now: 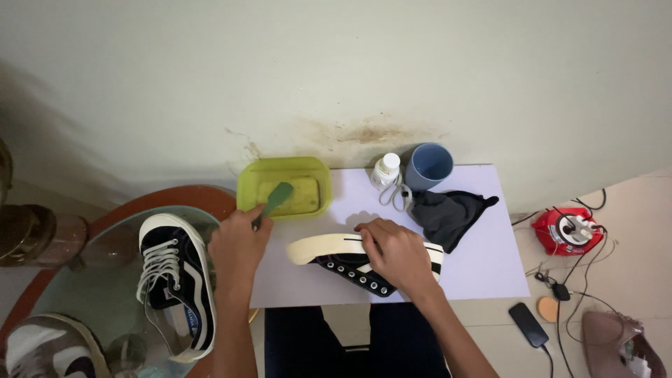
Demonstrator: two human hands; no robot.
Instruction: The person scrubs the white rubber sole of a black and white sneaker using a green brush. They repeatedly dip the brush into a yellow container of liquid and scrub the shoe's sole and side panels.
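Single head-worn view, looking steeply down from above, close over the desk (pixel 483 266), facing the wall (pixel 336 70) beyond.

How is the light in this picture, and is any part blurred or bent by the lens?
Head view: soft, even light; a faint shadow of the right hand falls on the white board. The left hand holds a green brush over the green tub, both sharp. The corners look darker, and the glass table curves at the left edge.

A small white bottle (pixel 386 170) stands beside the blue cup (pixel 428 166).
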